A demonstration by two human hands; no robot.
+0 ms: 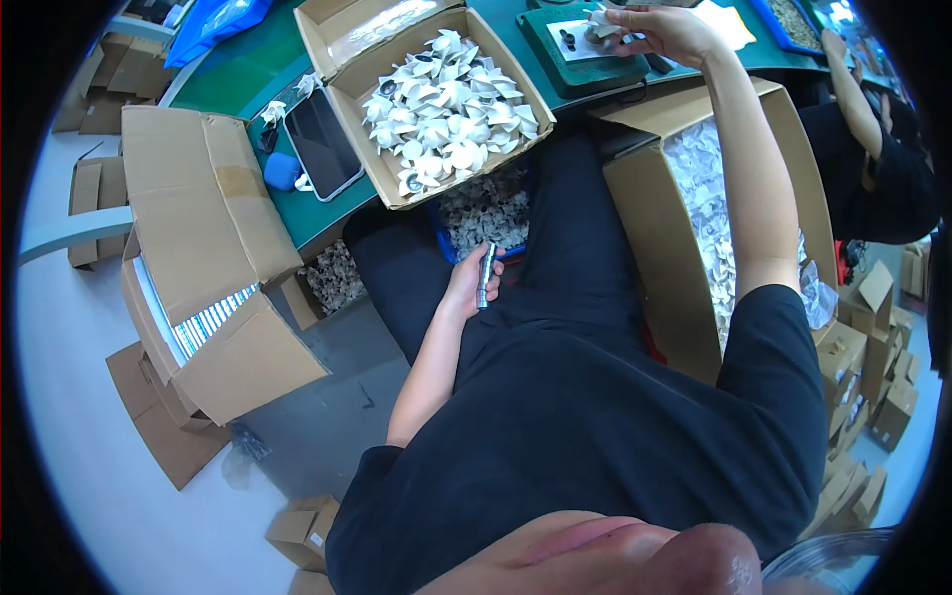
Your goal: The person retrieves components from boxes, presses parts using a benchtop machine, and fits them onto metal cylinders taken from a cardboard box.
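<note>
My left hand [462,288] rests low over my lap. Its fingers are wrapped round a short, shiny stack of metal discs or rings [486,278]. At the top right, my right hand [679,35] is stretched out over a green block-shaped fixture [565,74] on the bench. Between its thumb and fingers is a small white piece [599,22], partly hidden by the fingers; it looks like the finned white parts nearby. A dark small piece [568,40] sits on the fixture's pale top. Left of the fixture, an open cardboard box [540,121] holds many white finned parts [446,114].
A phone [323,144] and a blue earphone case [283,171] lie on the green bench. Beneath my right arm stands a big carton [650,208] lined with plastic. A blue bin [443,238] of small parts is below the box. Another person [863,149] sits at the right.
</note>
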